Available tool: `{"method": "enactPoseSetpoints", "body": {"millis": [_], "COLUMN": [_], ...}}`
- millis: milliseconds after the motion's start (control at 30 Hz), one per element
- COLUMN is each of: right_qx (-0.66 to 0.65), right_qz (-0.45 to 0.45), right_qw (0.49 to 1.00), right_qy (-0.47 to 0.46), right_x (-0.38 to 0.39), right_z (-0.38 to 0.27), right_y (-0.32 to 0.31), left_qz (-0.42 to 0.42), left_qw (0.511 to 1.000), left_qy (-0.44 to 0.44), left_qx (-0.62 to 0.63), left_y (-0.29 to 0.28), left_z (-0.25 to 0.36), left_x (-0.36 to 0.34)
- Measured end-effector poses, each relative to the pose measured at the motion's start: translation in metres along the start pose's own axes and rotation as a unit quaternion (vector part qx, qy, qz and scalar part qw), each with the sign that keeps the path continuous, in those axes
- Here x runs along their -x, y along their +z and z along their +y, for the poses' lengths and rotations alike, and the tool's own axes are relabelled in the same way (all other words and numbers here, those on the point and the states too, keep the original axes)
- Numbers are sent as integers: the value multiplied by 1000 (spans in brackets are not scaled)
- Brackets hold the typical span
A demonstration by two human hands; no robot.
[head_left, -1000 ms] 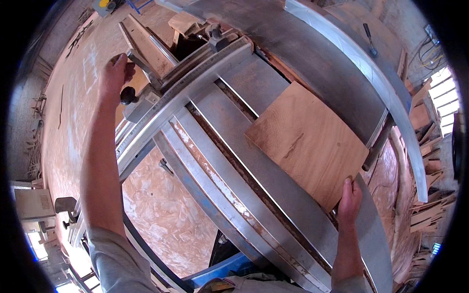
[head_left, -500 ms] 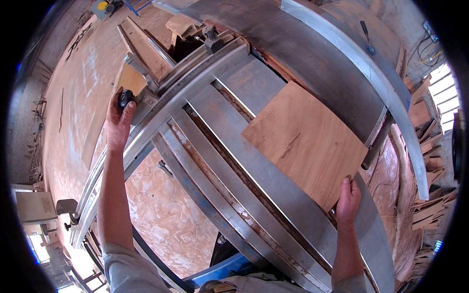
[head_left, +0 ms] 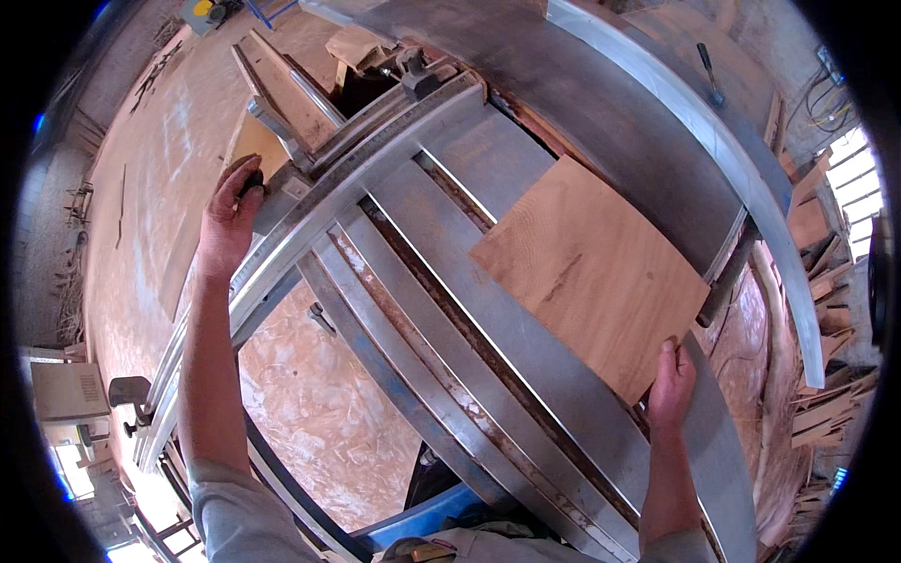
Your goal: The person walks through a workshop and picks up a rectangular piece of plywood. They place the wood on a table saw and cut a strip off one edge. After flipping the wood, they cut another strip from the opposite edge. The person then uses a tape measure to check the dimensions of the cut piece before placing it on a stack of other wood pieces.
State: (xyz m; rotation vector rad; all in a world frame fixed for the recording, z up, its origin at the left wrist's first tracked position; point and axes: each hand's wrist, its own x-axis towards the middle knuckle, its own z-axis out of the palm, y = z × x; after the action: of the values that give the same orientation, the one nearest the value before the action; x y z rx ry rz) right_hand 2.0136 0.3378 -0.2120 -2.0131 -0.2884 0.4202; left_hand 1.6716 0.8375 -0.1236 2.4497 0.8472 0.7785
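A flat wooden board (head_left: 587, 272) with a dark grain mark lies on the slotted metal machine table (head_left: 526, 342), to the right of centre. Its near right corner is in my right hand (head_left: 671, 380), with the thumb on top and the other fingers mostly out of sight beneath. Far to the left, my left hand (head_left: 228, 225) curls its fingers over a round black knob (head_left: 251, 180), which they partly cover. That knob sits beside the metal rail (head_left: 310, 199) along the table's left side, close to a metal bracket (head_left: 277, 127).
A long curved-looking metal fence (head_left: 685, 103) runs beyond the board at the upper right. A black clamp-like fitting (head_left: 416, 73) stands at the rail's far end. A dark-handled tool (head_left: 709, 73) lies at the back, and wood offcuts (head_left: 826, 403) are piled at the far right.
My left hand's fingers have shifted up and over the knob, covering more of it. My right hand keeps its hold on the board; the whole view has moved slightly.
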Motion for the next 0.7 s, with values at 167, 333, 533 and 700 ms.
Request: {"method": "enactPoseSetpoints", "body": {"millis": [167, 333, 533, 700], "right_qx": [0, 14, -14, 35], "right_qz": [6, 5, 17, 4], "right_qw": [1000, 1000, 999, 999], "right_qy": [-18, -25, -28, -17], "right_x": [-1, 0, 0, -1], "right_z": [6, 3, 3, 0], "right_y": [-1, -1, 2, -1], "left_qz": [-39, -87, -120, -47], "left_qw": [998, 988, 960, 954], "left_qy": [-20, 51, 49, 45], "left_qx": [-39, -118, -248, -294], "left_y": [-4, -11, -3, 8], "left_z": [10, 11, 24, 19], "left_x": [-10, -22, -40, -37]}}
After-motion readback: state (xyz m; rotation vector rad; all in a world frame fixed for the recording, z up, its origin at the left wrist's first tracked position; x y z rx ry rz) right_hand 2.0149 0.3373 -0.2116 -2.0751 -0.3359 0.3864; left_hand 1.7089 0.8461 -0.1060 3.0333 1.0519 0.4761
